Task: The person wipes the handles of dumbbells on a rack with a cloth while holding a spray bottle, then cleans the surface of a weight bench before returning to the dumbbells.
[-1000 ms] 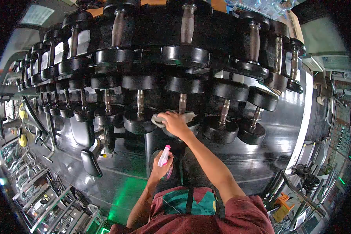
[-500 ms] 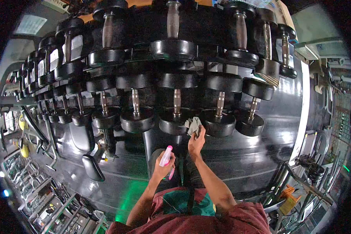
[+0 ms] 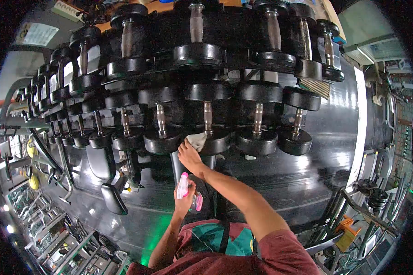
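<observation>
My right hand [image 3: 189, 155] presses a grey cloth [image 3: 198, 139] against the near end of a black dumbbell [image 3: 210, 140] on the lower row of a rack. My left hand [image 3: 185, 198] is held low near my chest and grips a small spray bottle [image 3: 183, 185] with a pink top. Chrome handles [image 3: 208, 117] and black round heads of several dumbbells line both rows above my hands.
The two-tier dumbbell rack [image 3: 179, 82] fills the upper view. Glossy black flooring [image 3: 280, 183] lies below it. A black bench pad [image 3: 113, 198] stands to the left. Gym machines [image 3: 41, 215] crowd the far left, weight plates and frames [image 3: 371, 192] the right.
My right hand has moved the cloth left, from between two lower dumbbell heads to the left side of one head. The left hand with the bottle shifted slightly left.
</observation>
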